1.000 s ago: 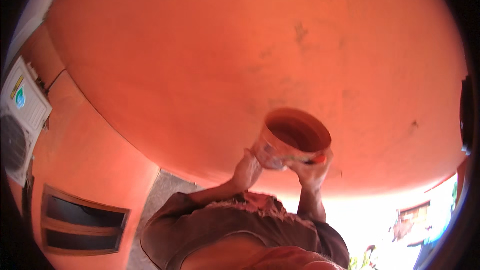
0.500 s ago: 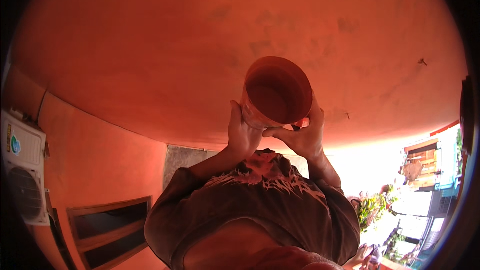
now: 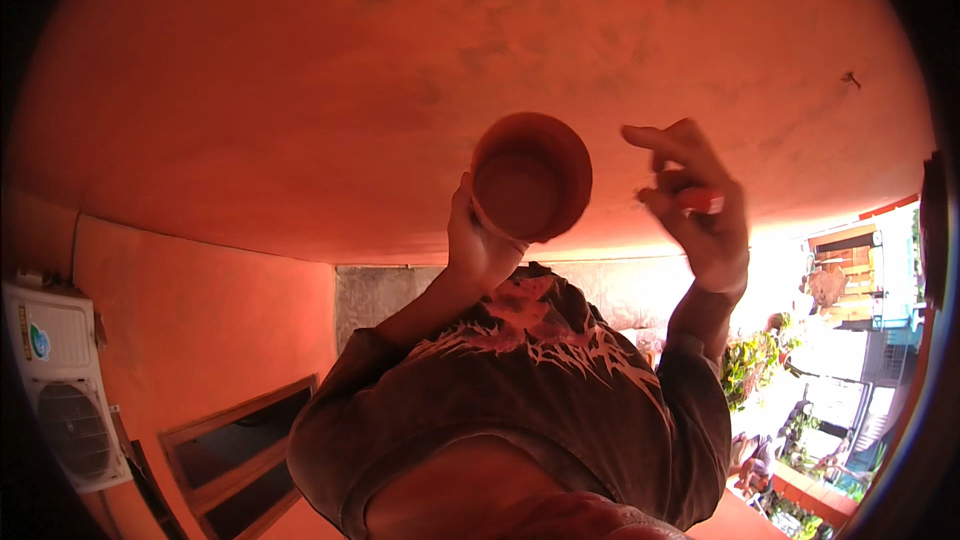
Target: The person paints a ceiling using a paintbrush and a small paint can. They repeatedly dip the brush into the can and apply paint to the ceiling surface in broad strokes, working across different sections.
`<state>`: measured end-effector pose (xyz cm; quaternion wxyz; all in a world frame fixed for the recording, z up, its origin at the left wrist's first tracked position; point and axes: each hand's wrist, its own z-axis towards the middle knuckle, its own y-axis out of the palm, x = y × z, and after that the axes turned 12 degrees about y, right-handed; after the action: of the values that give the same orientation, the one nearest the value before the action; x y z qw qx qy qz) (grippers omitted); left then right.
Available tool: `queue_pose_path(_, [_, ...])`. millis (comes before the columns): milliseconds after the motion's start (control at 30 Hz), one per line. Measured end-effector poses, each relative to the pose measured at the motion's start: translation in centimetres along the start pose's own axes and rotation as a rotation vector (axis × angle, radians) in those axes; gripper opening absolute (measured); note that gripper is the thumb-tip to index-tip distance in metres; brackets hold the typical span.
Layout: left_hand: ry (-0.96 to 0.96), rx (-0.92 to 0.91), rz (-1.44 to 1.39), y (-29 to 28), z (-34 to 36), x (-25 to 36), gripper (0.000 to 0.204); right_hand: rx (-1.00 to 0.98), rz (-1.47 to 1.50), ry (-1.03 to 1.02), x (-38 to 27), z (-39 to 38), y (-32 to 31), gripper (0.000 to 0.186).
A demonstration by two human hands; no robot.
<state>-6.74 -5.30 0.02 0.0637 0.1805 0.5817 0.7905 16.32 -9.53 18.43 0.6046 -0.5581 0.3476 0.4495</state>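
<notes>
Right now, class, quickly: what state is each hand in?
Left hand: closed on a round container.
Right hand: partly curled, holding a small red object.

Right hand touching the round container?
Apart: the head view shows orange surface between the right hand and the round container.

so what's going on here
A person holds a round, open container in the left hand, its mouth facing the camera. The right hand is raised apart from it, with a small red object in its bent fingers; what that is can't be made out. A large orange surface lies behind them.
</notes>
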Motion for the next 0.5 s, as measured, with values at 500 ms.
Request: queue_pose_path(500, [-0.151, 0.250, 0.071, 1.0, 0.4, -0.7, 0.077, -0.294, 1.042, -0.464, -5.8, 3.5, -0.8, 0.033])
